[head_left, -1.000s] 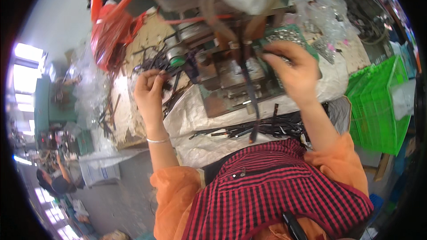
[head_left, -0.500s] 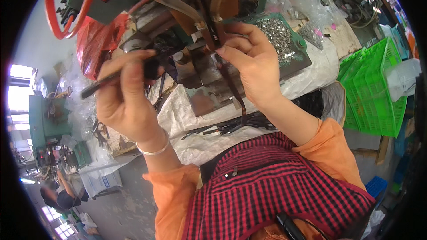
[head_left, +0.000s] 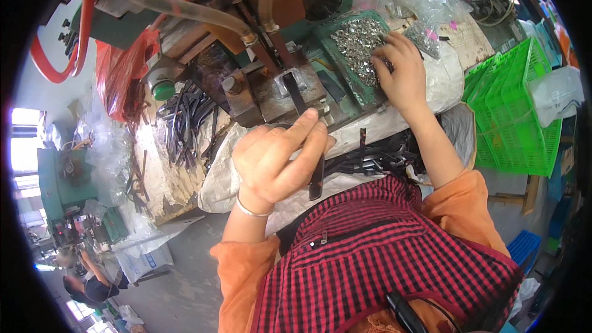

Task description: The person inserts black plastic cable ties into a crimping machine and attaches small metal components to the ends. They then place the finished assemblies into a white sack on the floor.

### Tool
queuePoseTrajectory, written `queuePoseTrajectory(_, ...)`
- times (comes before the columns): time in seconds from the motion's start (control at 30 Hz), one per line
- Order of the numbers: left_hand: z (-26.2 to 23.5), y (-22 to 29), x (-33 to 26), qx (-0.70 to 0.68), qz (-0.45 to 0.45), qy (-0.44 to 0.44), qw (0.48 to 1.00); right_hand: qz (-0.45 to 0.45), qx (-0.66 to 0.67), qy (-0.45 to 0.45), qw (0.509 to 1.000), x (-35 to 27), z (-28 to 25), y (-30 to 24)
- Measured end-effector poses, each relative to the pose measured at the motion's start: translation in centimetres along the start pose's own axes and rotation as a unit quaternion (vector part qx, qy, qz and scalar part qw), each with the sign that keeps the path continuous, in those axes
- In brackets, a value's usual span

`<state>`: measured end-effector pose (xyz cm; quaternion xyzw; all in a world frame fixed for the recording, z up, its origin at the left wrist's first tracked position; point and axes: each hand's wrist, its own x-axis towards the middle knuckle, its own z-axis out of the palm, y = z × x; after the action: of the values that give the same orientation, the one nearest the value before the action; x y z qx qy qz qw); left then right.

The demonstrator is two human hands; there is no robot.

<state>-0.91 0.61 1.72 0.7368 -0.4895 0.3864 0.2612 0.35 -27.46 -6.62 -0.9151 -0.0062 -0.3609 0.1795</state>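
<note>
My left hand (head_left: 280, 157) is closed round a dark eyeglass temple (head_left: 316, 179), a long flat strip. Its far end lies on the metal fixture (head_left: 268, 108) of the machine, beneath two upright metal bars. The near end sticks out below my fingers toward the apron. To the right, my right hand (head_left: 404, 77) is over the green tray (head_left: 364, 103), its fingers curled in at the edge of a heap of small shiny metal pieces (head_left: 357, 43). Whatever its fingertips hold is too small to make out.
Many dark temples (head_left: 188, 120) lie in a pile left of the machine, beside a green button (head_left: 163, 90). Another bundle of temples (head_left: 382, 157) lies near my lap. Clear hoses (head_left: 179, 6) hang over the fixture. A green crate (head_left: 509, 111) stands at right.
My right hand has left the fixture and the temple there and moved right to the tray. My left hand has brought its temple from the left onto the fixture.
</note>
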Motion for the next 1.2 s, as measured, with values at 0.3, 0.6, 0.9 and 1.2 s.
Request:
queuePoseTrajectory(0.3,0.4,0.2,-0.5,-0.011,-0.011,0.001,1.000,-0.122,-0.010,-0.055,0.991,1.2,2.1,-2.6)
queuePoseTrajectory(0.6,-7.2,-0.1,-7.9,0.105,-0.454,0.122,0.876,0.322,0.400,0.097,0.853,-1.1,0.0,1.0)
queuePoseTrajectory(0.9,-2.1,-12.4,-18.8,0.141,-0.594,-0.123,0.783,0.232,0.346,0.002,0.909,0.6,3.2,-1.5)
queuePoseTrajectory(1.2,-3.1,-15.6,-16.6,0.181,-0.503,-0.371,0.759,0.198,0.240,-0.069,0.948,-1.1,0.9,0.7)
